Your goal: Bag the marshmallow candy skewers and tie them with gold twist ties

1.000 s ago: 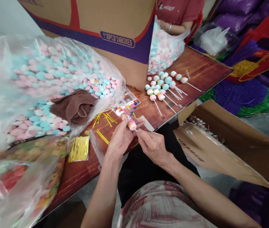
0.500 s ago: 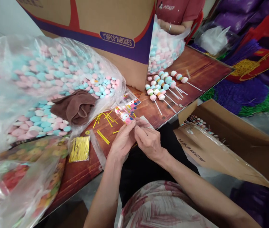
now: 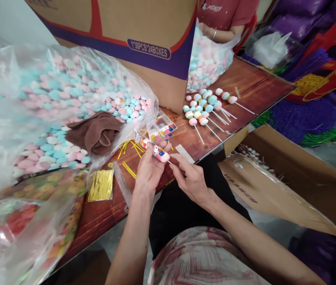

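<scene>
Head view: left hand (image 3: 150, 169) and right hand (image 3: 192, 178) on candy skewer (image 3: 160, 153)

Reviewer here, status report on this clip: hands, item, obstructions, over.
Left hand gripping wrapped candy skewer. Right hand pinching its white stick. Brown cloth off to the left; no obstruction visible.

We read "1*30PCS*24BOXES" on the big carton (image 3: 111, 43) at upper centre, "MICKEY" on a person's red shirt (image 3: 225, 18) at upper right, and blurry Chinese characters on the open box (image 3: 270, 198) at lower right.
</scene>
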Demonstrator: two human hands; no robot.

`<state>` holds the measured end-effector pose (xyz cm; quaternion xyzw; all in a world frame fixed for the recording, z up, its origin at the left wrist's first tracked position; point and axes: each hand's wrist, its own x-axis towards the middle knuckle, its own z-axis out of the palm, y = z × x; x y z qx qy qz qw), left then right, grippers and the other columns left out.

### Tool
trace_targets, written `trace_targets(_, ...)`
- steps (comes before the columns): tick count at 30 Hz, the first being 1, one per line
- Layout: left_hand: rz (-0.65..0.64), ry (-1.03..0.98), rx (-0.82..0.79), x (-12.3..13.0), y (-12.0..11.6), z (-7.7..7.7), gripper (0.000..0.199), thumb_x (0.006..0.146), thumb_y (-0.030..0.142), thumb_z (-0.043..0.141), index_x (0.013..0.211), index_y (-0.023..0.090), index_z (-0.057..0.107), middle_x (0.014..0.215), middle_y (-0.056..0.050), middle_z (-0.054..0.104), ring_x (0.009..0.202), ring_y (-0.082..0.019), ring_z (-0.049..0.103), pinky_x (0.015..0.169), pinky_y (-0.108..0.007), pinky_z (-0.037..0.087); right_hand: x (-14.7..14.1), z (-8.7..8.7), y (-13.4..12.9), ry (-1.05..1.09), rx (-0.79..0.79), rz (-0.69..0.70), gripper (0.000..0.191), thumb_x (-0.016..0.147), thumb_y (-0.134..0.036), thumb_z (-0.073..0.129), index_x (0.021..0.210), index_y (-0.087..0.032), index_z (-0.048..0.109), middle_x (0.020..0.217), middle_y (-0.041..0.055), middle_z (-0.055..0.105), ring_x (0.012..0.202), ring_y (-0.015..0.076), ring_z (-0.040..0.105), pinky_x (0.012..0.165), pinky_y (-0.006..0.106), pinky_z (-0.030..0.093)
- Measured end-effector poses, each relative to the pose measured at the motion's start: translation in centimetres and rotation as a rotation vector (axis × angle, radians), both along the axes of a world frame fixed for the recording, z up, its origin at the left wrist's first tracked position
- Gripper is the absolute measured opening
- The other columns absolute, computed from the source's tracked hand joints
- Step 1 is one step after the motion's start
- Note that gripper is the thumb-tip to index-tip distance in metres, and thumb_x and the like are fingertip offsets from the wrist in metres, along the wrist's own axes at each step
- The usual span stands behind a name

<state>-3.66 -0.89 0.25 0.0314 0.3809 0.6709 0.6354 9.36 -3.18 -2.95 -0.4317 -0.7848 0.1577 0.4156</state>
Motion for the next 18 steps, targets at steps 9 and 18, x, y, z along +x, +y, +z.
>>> trace_targets(9,-0.02,-0.02,0.016,0.5,-0.6,-0.8,0.024,0.098,0.033,0.049,0.089,0.015,0.063,0.091,-0.003,0.072,0.107,-0.018,0.067,0.1,-0.034,0.047,0.1,-0.8,-0.4,-0.115,0.163,0.107,0.038,0.096,-0.01,0.045,0.132,-0.014,0.058,0.076,0.0023,0.073,0.062,0.0117,0.064,0.063,0.026,0.048)
trace_targets(18,0.058,-0.007,-0.004,1.2,-0.7,-1.1,0.032,0.099,0.037,0.044,0.08,0.016,0.06,0.092,-0.005,0.07,0.12,-0.02,0.06,0.097,-0.035,0.046,0.0,-0.5,-0.4,-0.241,0.363,0.075,0.032,0.095,-0.007,0.048,0.122,-0.007,0.064,0.057,-0.0015,0.059,0.051,0.0114,0.052,0.053,0.03,0.036)
